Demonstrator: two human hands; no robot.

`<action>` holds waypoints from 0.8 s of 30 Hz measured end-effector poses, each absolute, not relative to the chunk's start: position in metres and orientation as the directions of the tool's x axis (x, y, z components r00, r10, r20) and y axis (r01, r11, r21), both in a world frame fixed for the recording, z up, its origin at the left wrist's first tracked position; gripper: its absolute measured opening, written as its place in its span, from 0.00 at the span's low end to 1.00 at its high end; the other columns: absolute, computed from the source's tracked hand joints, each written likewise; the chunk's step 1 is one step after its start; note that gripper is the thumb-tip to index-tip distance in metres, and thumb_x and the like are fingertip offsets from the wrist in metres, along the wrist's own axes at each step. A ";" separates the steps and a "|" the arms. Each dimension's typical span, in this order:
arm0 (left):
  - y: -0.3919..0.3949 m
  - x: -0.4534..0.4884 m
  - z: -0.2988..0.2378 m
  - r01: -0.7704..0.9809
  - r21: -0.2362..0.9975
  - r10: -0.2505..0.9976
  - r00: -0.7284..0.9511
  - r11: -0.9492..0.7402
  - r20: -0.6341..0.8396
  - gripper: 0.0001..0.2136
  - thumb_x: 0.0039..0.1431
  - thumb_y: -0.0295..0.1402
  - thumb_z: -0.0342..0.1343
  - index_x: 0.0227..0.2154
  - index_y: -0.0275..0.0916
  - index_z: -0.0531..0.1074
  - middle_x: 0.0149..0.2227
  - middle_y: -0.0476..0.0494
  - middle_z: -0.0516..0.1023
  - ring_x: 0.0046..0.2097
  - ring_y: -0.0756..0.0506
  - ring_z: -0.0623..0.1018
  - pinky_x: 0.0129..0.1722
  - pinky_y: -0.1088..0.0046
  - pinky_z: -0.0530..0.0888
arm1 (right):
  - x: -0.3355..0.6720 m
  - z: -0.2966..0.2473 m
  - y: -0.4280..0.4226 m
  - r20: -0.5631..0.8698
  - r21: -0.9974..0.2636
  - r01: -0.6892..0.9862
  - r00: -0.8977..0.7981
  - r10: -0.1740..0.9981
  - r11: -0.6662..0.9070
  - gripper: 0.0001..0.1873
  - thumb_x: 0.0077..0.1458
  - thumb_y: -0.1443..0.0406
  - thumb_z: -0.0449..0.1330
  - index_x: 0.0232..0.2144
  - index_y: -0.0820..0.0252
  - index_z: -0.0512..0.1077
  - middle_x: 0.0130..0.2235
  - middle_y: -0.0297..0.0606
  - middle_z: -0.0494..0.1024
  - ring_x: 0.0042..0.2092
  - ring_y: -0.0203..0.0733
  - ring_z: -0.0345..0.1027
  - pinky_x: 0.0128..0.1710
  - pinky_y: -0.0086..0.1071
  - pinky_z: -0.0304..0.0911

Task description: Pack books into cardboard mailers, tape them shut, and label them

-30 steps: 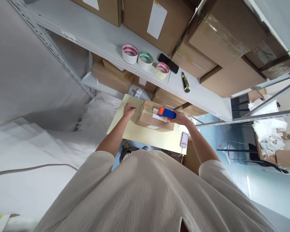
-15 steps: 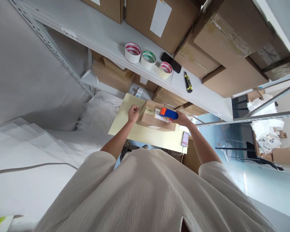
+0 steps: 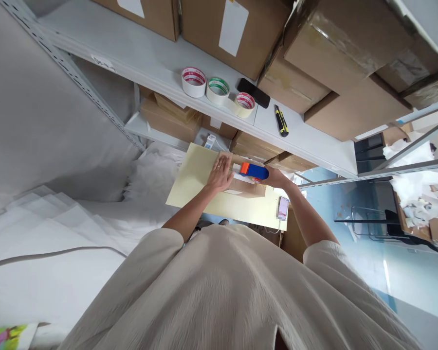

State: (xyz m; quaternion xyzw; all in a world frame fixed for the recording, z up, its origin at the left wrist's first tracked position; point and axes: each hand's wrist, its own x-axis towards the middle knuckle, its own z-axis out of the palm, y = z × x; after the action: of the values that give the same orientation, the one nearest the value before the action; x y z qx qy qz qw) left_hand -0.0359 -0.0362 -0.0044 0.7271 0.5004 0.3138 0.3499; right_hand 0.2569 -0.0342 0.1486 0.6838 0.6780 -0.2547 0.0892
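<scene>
A brown cardboard box point(image 3: 250, 188) lies on a pale yellow board point(image 3: 190, 180) in front of me. My left hand point(image 3: 221, 173) rests flat on the box's left end, fingers stretched out. My right hand point(image 3: 275, 177) grips a blue and orange tape dispenser point(image 3: 257, 171) over the right part of the box. A white label point(image 3: 237, 169) on the top of the box shows partly beneath the dispenser. Whether the dispenser touches the box I cannot tell.
On the grey shelf point(image 3: 131, 63) stand several tape rolls point(image 3: 194, 82), a black phone point(image 3: 253, 93) and a yellow-black utility knife point(image 3: 281, 121). Large cartons point(image 3: 233, 34) fill the shelf behind them. A lit phone point(image 3: 282, 206) lies at the board's right end. White sheeting point(image 3: 58, 228) spreads at left.
My left hand has moved right, from beside the box's left end onto its top, and its curled fingers have flattened out. My right hand still holds the tape dispenser in nearly the same place.
</scene>
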 end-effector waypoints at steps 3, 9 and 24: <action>-0.042 -0.036 -0.009 0.564 0.776 0.941 0.320 -0.281 0.109 0.43 0.77 0.46 0.52 0.87 0.29 0.54 0.88 0.25 0.56 0.90 0.29 0.53 0.90 0.43 0.45 | 0.261 0.148 -0.033 -0.459 -0.249 0.968 -0.086 0.884 -0.035 0.34 0.54 0.45 0.82 0.56 0.53 0.80 0.51 0.48 0.90 0.49 0.61 0.84 0.49 0.43 0.75; -0.042 -0.041 -0.005 0.646 0.705 0.936 0.343 -0.294 0.076 0.48 0.76 0.54 0.55 0.88 0.28 0.53 0.88 0.22 0.54 0.90 0.27 0.53 0.89 0.43 0.45 | 0.290 0.156 -0.038 -0.440 -0.293 0.956 -0.146 0.886 0.012 0.34 0.55 0.44 0.82 0.55 0.51 0.81 0.47 0.46 0.90 0.49 0.62 0.84 0.50 0.45 0.75; -0.036 -0.049 0.007 0.853 0.357 0.894 0.438 -0.382 -0.090 0.50 0.79 0.56 0.51 0.89 0.26 0.45 0.90 0.23 0.45 0.90 0.24 0.47 0.89 0.41 0.44 | 0.489 0.147 -0.081 -0.571 -0.112 0.989 0.016 0.821 -0.097 0.29 0.53 0.43 0.78 0.48 0.50 0.78 0.43 0.45 0.89 0.47 0.61 0.84 0.45 0.43 0.75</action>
State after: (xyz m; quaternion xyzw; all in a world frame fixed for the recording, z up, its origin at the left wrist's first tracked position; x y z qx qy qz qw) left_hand -0.0494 -0.0362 0.0072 0.8291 0.5268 0.0586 0.1779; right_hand 0.4885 -0.0815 0.1470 0.6939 0.6520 -0.2590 0.1624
